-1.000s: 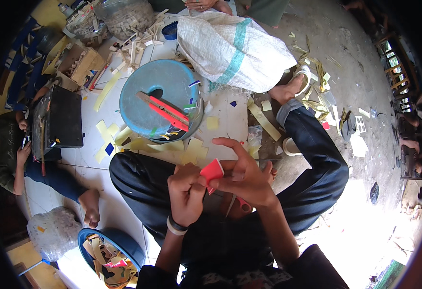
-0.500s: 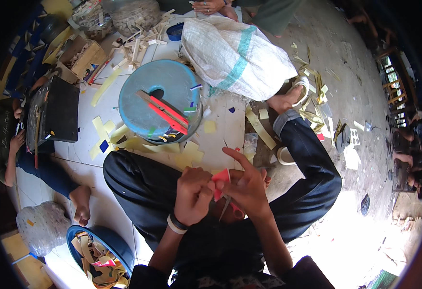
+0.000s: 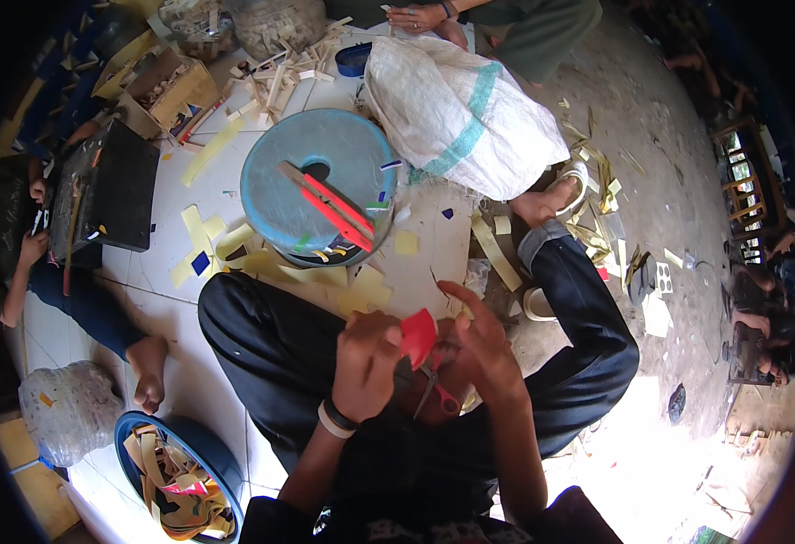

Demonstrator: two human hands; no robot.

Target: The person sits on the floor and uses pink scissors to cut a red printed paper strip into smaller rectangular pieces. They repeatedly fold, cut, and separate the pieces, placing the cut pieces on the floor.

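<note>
My left hand (image 3: pixel 365 363) is closed on a small bright red piece of thin sheet (image 3: pixel 418 337), pinched by its edge between thumb and fingers. Just to the right, my right hand (image 3: pixel 488 349) is apart from that piece, index finger stretched out and fingers spread; a tiny pale scrap shows by its fingertips, and I cannot tell if it touches them. Below and between my hands is a pair of scissors (image 3: pixel 435 394) with pinkish-red handles, partly in shadow over my lap. Ahead of my knees, a red box cutter (image 3: pixel 329 208) lies on a round blue-grey drum lid (image 3: pixel 270 181).
A white woven sack (image 3: pixel 452 109) with a green stripe lies beyond the drum. Yellow scraps (image 3: pixel 365 288) litter the tiles. A blue bucket (image 3: pixel 130 426) of offcuts stands at lower left. Co-workers sit left, by a black box (image 3: pixel 116 186), and at the top. Wooden pieces (image 3: pixel 279 82) are piled behind.
My right hand has let go of the red piece and moved slightly right. The left hand keeps the piece, now turned more face-up. The whole view has shifted a little.
</note>
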